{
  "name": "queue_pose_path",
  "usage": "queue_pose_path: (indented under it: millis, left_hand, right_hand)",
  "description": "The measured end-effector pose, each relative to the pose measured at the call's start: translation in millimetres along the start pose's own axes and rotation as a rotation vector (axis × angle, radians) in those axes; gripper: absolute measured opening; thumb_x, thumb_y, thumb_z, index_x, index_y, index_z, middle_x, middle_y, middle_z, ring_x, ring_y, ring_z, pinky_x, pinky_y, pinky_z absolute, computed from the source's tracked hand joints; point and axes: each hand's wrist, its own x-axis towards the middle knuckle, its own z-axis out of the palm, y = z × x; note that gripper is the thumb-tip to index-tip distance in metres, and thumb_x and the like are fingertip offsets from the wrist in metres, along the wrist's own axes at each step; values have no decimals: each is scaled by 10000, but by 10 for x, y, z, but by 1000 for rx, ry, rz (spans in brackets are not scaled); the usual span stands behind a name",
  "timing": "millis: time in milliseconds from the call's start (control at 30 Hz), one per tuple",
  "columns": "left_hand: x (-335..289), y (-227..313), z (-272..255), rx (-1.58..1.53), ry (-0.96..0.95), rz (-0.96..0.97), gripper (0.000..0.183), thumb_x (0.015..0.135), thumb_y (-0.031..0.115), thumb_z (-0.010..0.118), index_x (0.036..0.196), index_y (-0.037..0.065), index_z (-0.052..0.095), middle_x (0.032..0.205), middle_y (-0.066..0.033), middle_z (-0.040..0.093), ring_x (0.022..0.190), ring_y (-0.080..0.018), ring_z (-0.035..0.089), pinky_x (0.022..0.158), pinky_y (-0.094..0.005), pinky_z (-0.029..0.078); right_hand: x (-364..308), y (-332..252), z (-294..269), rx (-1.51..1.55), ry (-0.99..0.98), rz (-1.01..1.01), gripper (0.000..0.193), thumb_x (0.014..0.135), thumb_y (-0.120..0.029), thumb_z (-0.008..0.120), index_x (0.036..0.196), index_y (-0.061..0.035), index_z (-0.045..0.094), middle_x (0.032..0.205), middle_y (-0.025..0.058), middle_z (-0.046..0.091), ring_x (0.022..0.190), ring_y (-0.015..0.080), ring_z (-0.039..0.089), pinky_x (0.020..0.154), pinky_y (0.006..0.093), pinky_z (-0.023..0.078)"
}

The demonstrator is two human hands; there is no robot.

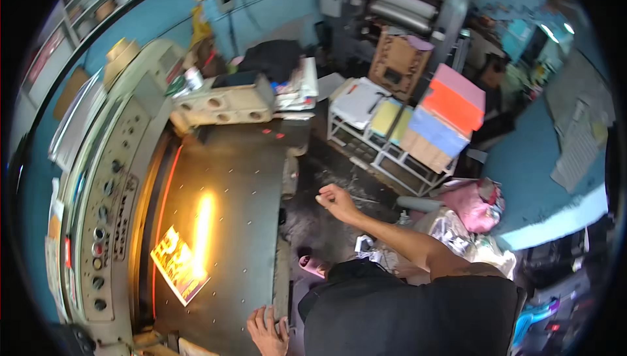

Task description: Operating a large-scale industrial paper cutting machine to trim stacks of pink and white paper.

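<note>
Control panel stood at left, knobs presumably within reach. Printed sheet lay slanted on metal desk, corner at red line, apparently unsquared. Left hand rested by desk's right edge, grip spread wide, nothing visibly held, likely for support. Right hand hung aloft, fingers curled, perhaps balancing; whether grip held anything, could not tell.

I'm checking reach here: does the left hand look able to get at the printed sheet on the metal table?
Probably yes: the left hand is at the edge of the metal table, and only tabletop shows between it and the printed sheet.
</note>
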Motion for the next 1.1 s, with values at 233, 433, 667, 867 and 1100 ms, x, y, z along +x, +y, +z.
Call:
queue_pose_path:
  millis: [233, 433, 667, 867, 1100]
  left_hand:
    - [279, 56, 477, -50, -110, -102, 497, 795, 178, 736, 1246, 31, 589, 1238, -184, 567, 1143, -398, 509, 988, -484, 438]
    - [728, 446, 802, -75, -349, -42, 570, 780, 225, 767, 1299, 80, 580, 1232, -146, 590, 1124, -366, 532, 945, -468, 464]
    - [2584, 1294, 1429, -457, -468, 28, 502, 816, 216, 787, 1250, 31, 614, 1134, -181, 646, 1095, -352, 603, 935, -418, 492]
    - [5128, 2948, 2492, -935, -732, 108, 591, 876, 245, 776, 1369, 14, 547, 1230, -109, 656, 1069, -180, 635, 911, -336, 517]
    - [7089, 5474, 3856, -1119, -986, -65, 938, 797, 643, 730, 1409, -17, 466, 1323, -194, 554, 1237, -297, 542, 981, -463, 476]
  right_hand:
    - [81, 846, -2689, 611, 749, 559, 305, 931, -367, 664, 962, -70, 601, 810, 76, 637, 746, 223, 649, 684, 404, 584]
    - [610, 1164, -4600, 923, 1111, 394, 820, 847, -501, 741, 1328, 87, 431, 1242, 224, 544, 1047, 306, 607, 849, 447, 557]
    - [1580, 785, -5582, 598, 1301, 264, 998, 764, -591, 771, 1410, 66, 387, 1423, 274, 407, 1308, 404, 438, 1029, 541, 441]
    - [1589, 1053, -6136, -383, 1707, 491, 780, 792, -591, 741, 1193, 58, 581, 1188, 251, 598, 1122, 407, 563, 924, 505, 481]
    - [1374, 1038, -6290, -374, 1386, 294, 562, 882, -522, 683, 1047, 14, 690, 1028, 195, 663, 956, 362, 658, 865, 444, 505]
